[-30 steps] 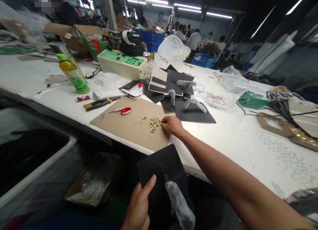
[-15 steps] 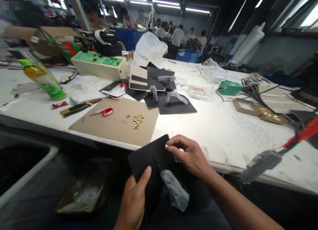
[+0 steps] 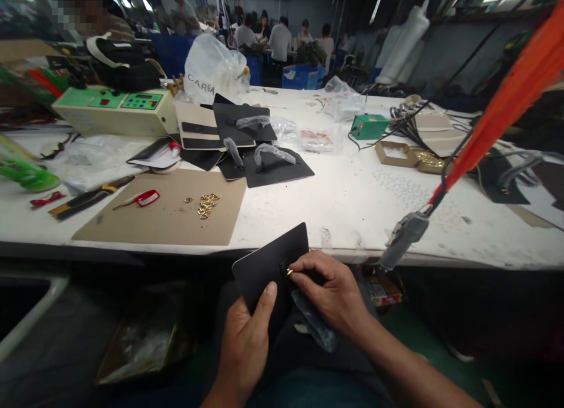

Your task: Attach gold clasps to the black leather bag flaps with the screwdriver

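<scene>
Black panel tilts near the tabletop front edge; the left hand clamps it, apparently for steadiness, while the right hand, fingertips together, pinches a gold fitting by the wrapped handle.

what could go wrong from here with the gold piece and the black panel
The right hand pinches a small gold piece between thumb and finger, so it might slip and drop.

The left hand holds the black panel off the table, in front of its edge; a loosened grip could let it fall.

Loose gold pieces lie on the brown board and might scatter if bumped.
</scene>
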`<state>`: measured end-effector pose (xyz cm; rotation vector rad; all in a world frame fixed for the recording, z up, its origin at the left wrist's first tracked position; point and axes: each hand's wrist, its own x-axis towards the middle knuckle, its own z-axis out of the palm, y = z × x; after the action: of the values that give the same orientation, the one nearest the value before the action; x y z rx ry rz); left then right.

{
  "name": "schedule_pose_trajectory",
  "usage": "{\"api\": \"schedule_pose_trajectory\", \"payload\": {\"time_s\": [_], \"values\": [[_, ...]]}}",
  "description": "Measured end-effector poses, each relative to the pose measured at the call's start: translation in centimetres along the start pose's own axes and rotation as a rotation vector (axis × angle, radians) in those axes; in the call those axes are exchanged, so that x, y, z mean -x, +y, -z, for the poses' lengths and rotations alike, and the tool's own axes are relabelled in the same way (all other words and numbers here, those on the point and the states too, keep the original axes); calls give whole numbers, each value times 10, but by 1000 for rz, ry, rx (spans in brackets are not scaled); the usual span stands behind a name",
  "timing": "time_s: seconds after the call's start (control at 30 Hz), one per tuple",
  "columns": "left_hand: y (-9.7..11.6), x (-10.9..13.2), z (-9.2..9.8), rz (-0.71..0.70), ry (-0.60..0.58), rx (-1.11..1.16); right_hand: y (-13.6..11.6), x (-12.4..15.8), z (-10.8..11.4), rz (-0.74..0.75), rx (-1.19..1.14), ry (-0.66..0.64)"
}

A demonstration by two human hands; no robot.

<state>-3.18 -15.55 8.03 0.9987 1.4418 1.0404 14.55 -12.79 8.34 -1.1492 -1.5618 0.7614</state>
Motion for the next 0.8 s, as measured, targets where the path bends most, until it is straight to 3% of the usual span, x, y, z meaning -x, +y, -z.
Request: {"api": "schedule_pose_trajectory", "payload": {"time_s": [0.3, 0.5, 0.8], "values": [[-1, 14, -12, -101, 1, -128, -7, 11, 15, 13, 13, 60], [0, 15, -13, -188, -71, -247, -5, 13, 19, -67, 0, 80], [-3, 16, -15, -263, -70, -305, -3, 16, 9, -77, 35, 186]]}}
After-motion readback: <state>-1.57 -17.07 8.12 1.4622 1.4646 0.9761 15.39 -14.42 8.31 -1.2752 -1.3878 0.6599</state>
